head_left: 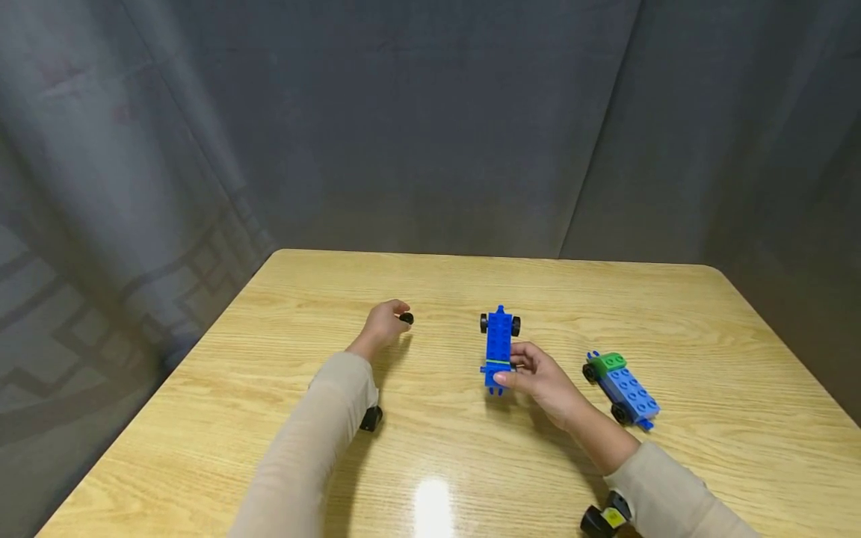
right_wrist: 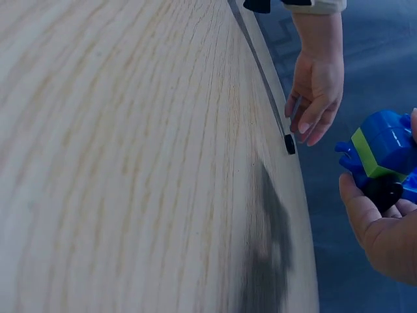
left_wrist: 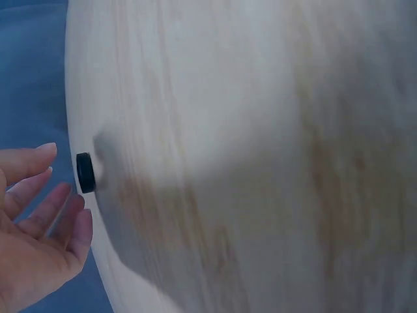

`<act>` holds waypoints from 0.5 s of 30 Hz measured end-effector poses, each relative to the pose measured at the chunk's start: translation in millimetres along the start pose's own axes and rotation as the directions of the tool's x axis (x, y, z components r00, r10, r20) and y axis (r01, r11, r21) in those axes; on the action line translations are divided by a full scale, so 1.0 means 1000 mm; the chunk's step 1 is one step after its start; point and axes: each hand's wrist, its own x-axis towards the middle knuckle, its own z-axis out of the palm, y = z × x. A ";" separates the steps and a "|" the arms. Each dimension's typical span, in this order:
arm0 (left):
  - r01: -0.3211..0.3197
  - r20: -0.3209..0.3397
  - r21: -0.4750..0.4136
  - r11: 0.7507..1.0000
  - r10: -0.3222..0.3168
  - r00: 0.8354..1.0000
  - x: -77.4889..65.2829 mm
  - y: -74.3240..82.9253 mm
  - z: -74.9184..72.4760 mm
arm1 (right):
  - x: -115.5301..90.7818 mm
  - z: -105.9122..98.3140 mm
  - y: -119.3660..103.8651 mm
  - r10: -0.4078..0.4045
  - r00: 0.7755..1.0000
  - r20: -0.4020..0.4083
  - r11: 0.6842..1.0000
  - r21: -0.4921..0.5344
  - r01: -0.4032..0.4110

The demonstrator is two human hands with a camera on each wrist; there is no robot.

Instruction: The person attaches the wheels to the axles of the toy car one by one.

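Observation:
My right hand [head_left: 541, 379] holds a blue toy car [head_left: 499, 336] made of building bricks, thumb over its near end and fingers along its right side. Two black wheels sit at the car's far end; at the near left a bare blue peg sticks out. In the right wrist view, a green band [right_wrist: 369, 155] and a black wheel [right_wrist: 384, 193] show on the held car. My left hand [head_left: 385, 324] reaches over the table's far left part with loosely bent fingers. Just beyond its fingertips a loose black wheel [left_wrist: 85, 173] stands on the tabletop, apart from them.
A second toy car [head_left: 625, 388], light blue with a green front block and black wheels, rests on the table [head_left: 444, 441] right of my right hand. Dark devices are strapped at both wrists. A grey curtain [head_left: 430, 134] hangs behind the table's far edge.

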 end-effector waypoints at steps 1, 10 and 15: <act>0.000 -0.001 0.012 1.000 0.000 1.000 0.004 -0.002 0.002 | 0.000 0.000 0.000 0.002 1.000 -0.002 1.000 -0.001 -0.002; 0.032 0.000 0.070 0.997 -0.032 0.999 0.008 -0.001 0.008 | -0.001 -0.002 0.001 0.024 1.000 0.000 1.000 -0.020 -0.024; 0.009 -0.014 0.143 0.990 -0.007 1.000 0.000 0.003 0.006 | -0.001 -0.004 0.002 0.035 0.999 0.005 0.999 -0.020 -0.035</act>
